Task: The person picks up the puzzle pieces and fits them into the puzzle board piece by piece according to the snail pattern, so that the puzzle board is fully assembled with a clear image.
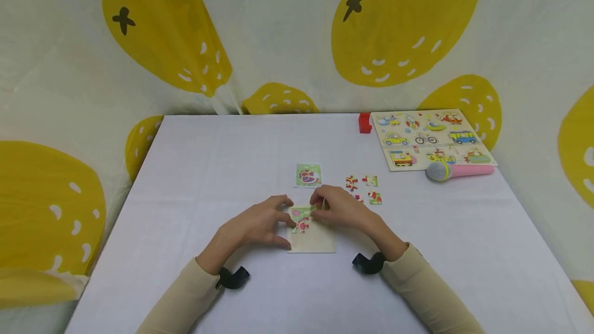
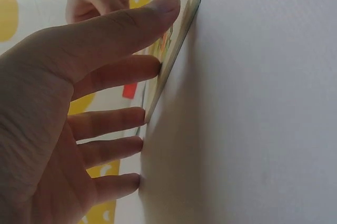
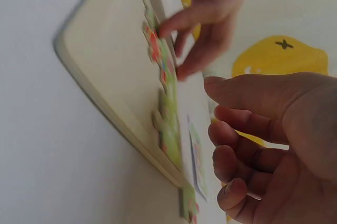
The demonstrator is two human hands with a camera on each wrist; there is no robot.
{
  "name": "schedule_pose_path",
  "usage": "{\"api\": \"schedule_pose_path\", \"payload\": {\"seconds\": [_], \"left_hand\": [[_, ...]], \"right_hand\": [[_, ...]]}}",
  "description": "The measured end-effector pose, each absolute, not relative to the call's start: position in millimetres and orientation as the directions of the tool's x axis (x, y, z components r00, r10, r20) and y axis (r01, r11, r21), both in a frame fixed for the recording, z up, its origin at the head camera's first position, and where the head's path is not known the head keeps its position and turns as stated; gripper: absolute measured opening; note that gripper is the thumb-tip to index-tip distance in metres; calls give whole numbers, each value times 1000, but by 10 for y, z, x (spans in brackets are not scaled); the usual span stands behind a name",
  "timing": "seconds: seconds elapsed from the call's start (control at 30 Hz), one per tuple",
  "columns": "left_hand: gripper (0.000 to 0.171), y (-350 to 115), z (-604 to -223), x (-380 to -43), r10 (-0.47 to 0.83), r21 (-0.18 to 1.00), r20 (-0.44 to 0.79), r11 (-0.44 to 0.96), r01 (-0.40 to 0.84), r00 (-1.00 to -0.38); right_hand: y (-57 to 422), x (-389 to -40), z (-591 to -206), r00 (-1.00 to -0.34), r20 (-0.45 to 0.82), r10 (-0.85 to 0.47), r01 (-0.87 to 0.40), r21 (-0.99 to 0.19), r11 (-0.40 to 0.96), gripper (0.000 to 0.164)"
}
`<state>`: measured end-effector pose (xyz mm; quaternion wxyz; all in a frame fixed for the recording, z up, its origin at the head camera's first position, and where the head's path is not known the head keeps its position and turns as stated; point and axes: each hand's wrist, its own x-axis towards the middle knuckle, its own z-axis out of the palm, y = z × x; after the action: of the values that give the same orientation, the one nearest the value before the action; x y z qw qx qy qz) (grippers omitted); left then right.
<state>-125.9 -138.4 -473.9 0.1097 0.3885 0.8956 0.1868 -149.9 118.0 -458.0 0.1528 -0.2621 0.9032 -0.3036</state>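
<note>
A small square wooden puzzle board (image 1: 317, 241) lies on the table between my hands. Joined jigsaw pieces (image 1: 300, 226), green with red and pink, cover its upper left part. My left hand (image 1: 260, 224) spreads at the board's left side; the thumb lies over the near left corner and the index finger touches the pieces. In the left wrist view, the other left fingers (image 2: 118, 121) are nearly straight at the board's edge. My right hand (image 1: 342, 207) hovers by the board's upper right, fingers loosely bent. The right wrist view shows nothing between its thumb (image 3: 247, 93) and fingertips.
Behind the board lies a square picture card (image 1: 308, 175). Several loose jigsaw pieces (image 1: 375, 198) lie beyond my right hand. At the back right are a wooden vehicle puzzle (image 1: 408, 156), a pink toy microphone (image 1: 468, 170) and a red block (image 1: 365, 123).
</note>
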Motion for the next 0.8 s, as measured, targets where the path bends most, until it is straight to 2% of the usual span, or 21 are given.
{"api": "schedule_pose_path", "payload": {"seconds": [0.4,0.8], "left_hand": [[42,-1355,-4750,-1231,717,422,-77,653,629,-693],[42,-1364,-4771,-1244,711,416,-87,662,623,-697]], "right_hand": [[1591,-1783,-4570,-905,-110,-411,-250,-644,723,27],[1851,-1947,-4668,-940,-172,-294,-133,-609,782,39]]}}
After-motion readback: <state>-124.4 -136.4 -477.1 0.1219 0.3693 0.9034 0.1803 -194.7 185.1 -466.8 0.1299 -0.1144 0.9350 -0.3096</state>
